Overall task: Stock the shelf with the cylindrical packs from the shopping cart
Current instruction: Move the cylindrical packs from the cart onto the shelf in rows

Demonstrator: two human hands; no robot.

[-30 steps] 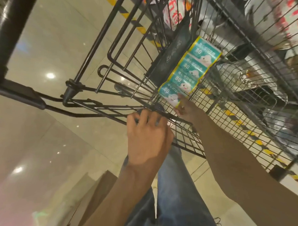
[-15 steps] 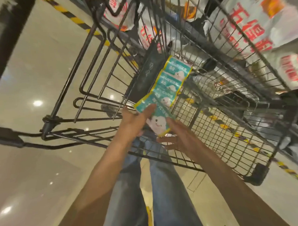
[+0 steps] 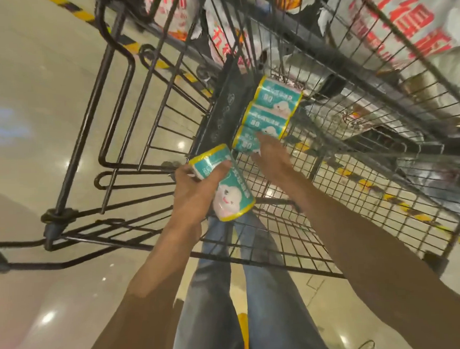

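Teal wrap fills our left fingers point(image 3: 224, 167), curled round one pack point(image 3: 224, 185) lifted above the cart point(image 3: 291, 224). Our right hand point(image 3: 269, 156) touches the nearest of three packs point(image 3: 268, 114) lying in a row inside; its fingers are hidden.

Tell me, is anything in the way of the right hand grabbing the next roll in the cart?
Nothing visible blocks it. The right hand already touches the nearest roll in the row, reaching in over the cart's wire side. The left hand holds another roll.
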